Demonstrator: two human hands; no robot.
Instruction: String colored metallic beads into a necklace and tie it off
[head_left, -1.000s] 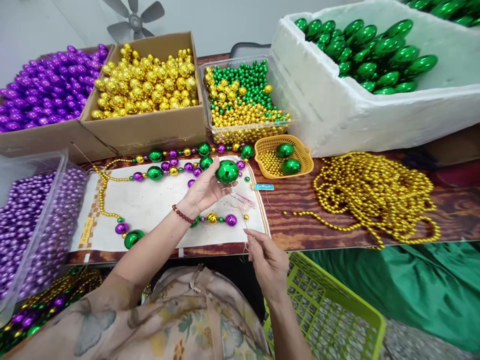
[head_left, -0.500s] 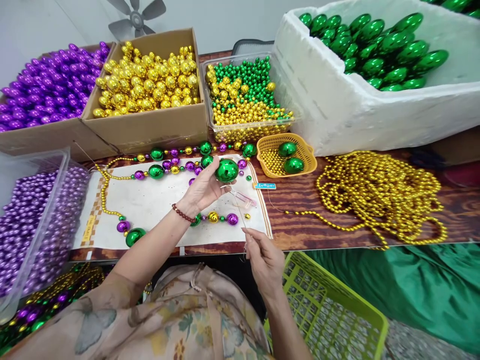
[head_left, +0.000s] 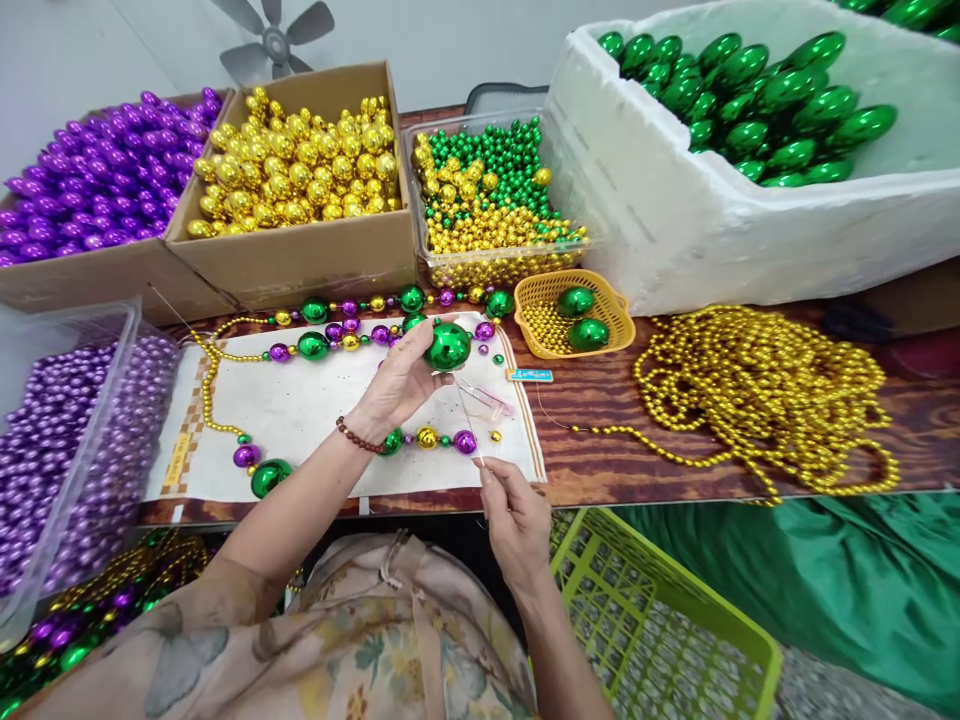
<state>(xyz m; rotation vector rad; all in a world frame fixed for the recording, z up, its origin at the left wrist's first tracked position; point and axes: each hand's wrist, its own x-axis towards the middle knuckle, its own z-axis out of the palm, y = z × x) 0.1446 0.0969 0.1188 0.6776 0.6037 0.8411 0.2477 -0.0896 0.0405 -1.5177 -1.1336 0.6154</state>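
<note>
Between the thumb and fingers of my left hand (head_left: 397,385) is a large shiny green bead (head_left: 448,346). A thin string (head_left: 468,410) runs down from beneath that bead to my right hand (head_left: 520,515), whose thumb and forefinger pinch it; a loose end hangs below the pinch. Under my hands lies a white cloth (head_left: 300,400) with a strand of green, purple and gold beads along it. A purple bead (head_left: 465,442) ends a short row near my left wrist. A pair of tweezers, as it looks, with a pink part (head_left: 491,402) lies right of the left fingers.
A small orange basket (head_left: 536,342) holds gold beads and two large green ones. Gold bead chains (head_left: 757,400) are heaped at right. Behind stand a cardboard box (head_left: 300,255), a clear tub (head_left: 495,265) and a white foam box (head_left: 675,230). A lime crate (head_left: 697,620) sits below the table.
Both hands have shifted slightly left, the left still holding the green bead, the right still pinching the string. The view has moved a little.
</note>
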